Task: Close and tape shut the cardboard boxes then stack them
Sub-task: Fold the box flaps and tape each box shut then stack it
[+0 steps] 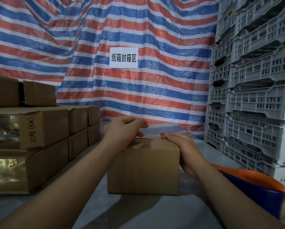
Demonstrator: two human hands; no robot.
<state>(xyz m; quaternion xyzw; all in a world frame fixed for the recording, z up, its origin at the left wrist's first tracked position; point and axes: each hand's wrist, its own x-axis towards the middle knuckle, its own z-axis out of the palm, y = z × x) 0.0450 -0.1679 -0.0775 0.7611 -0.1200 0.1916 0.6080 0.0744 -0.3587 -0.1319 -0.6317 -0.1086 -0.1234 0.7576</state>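
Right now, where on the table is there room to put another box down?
Bare table lies in front of the box, between the arms. A narrower strip runs between the box and the stack on the left. The right is crowded: a dispenser and crates.

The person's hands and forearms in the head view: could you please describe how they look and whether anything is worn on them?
Both the left hand and the right hand are bare: no gloves, and no rings, watch or bracelet show. The forearms are uncovered right down to the frame's lower edge, so no sleeves are visible. Fingernails look short and unpainted, as far as the dim light allows.
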